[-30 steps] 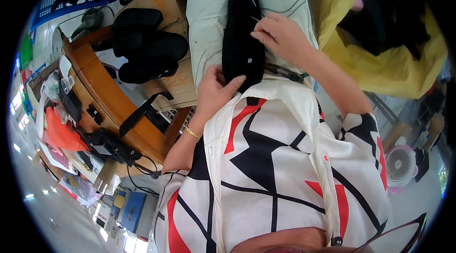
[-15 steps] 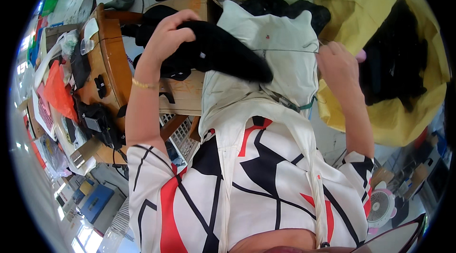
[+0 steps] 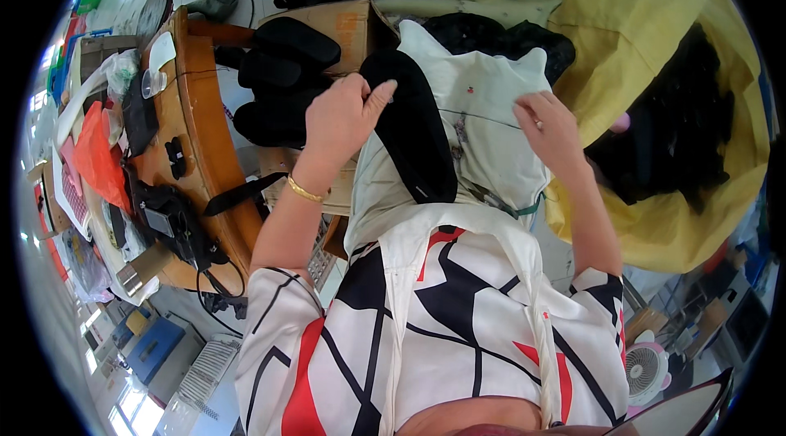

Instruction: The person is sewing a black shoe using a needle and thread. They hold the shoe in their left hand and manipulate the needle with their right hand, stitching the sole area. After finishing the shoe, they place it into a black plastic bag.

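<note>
A long black slipper-shaped fabric piece stands lengthwise over my lap. My left hand is closed on its upper left edge, thumb lying against it. From its right side a thin dark thread runs across to my right hand. The right fingers are pinched together where the thread ends; any needle in them is too small to make out. A white apron covers my lap beneath the piece.
Several similar black pieces lie by a cardboard box on the left. Beside them stands a wooden table with a black bag. A yellow sack with black items is at the right, near a white fan.
My left hand has come right and nearer, and the black piece has turned from slanting to nearly lengthwise. My right hand has moved left and a little nearer, shortening the thread's span.
</note>
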Motion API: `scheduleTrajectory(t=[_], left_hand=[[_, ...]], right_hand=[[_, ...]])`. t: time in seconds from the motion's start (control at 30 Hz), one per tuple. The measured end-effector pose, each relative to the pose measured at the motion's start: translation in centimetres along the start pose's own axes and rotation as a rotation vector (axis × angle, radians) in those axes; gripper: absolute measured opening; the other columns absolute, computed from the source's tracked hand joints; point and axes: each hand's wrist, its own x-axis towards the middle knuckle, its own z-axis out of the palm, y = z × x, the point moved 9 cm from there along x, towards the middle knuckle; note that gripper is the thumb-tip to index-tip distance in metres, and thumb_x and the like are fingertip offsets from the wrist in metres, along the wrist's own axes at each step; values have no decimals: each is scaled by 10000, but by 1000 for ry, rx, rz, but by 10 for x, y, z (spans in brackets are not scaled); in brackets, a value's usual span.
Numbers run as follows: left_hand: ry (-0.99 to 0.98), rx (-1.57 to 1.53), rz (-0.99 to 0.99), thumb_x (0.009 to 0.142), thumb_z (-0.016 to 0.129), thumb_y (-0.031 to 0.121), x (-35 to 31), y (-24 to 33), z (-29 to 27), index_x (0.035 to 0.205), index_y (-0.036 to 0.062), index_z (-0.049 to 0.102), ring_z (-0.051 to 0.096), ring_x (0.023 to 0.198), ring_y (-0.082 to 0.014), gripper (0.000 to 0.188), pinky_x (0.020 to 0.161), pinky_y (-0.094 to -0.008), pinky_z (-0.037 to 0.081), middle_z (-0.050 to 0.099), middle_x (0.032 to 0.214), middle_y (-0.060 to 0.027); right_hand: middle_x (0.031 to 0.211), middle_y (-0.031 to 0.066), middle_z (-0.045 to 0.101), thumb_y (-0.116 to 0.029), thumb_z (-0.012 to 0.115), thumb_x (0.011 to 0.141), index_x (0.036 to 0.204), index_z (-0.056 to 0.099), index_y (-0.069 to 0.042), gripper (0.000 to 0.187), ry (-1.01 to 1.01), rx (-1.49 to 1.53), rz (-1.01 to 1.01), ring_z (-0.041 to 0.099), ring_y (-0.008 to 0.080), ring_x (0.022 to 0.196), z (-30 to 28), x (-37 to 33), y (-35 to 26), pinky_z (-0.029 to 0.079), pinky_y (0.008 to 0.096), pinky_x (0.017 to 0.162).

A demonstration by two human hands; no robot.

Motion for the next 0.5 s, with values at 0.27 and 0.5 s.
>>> scheduleTrajectory(t=[0.27,0.5], left_hand=[[-132,-565,-67,797,780,183,-10,0,29,900,11,568,488,598,-179,292,551,-299,427,555,692,-94],[112,-502,236,785,758,89,-17,20,19,895,40,539,480,586,-214,250,554,-298,434,541,731,-103]], right_hand=[[1016,88,618,-158,703,847,1208,604,-46,391,-210,470,-154,596,180,836,81,64,-86,492,300,754],[884,114,594,-115,688,827,965,648,-45,160,-158,269,-258,584,315,813,86,50,-93,478,375,695]])
